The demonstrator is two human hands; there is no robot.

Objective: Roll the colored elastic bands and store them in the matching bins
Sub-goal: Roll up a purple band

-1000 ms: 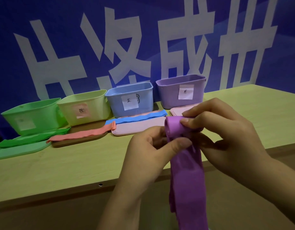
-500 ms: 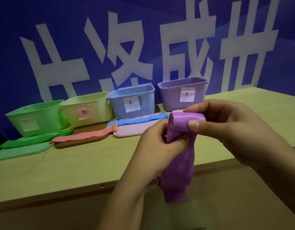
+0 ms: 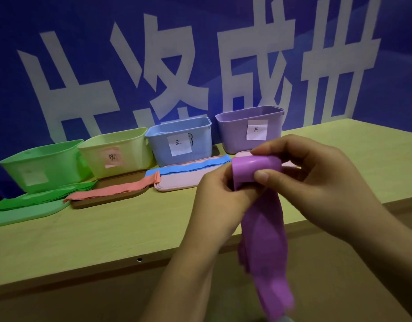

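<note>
I hold a purple elastic band (image 3: 263,231) in front of the table edge; its top is wound into a short roll and the rest hangs down loose. My right hand (image 3: 316,180) pinches the roll between thumb and fingers. My left hand (image 3: 214,198) grips the band just below the roll. The purple bin (image 3: 237,133) stands at the back right behind my hands. A blue band (image 3: 188,168), an orange band (image 3: 114,190) and a green band (image 3: 45,196) lie flat in front of the blue bin (image 3: 200,145), the yellow bin (image 3: 130,145) and the green bin (image 3: 38,163).
Each flat band lies on a lid or tray: pink (image 3: 177,183), brown (image 3: 107,201), green (image 3: 21,214). The four bins stand in a row against a blue wall with large white characters. The wooden table (image 3: 96,233) has its front edge just below my hands.
The roll at the top of the purple band has grown thicker as my hands kept winding. The hanging tail swung and now hangs long again.
</note>
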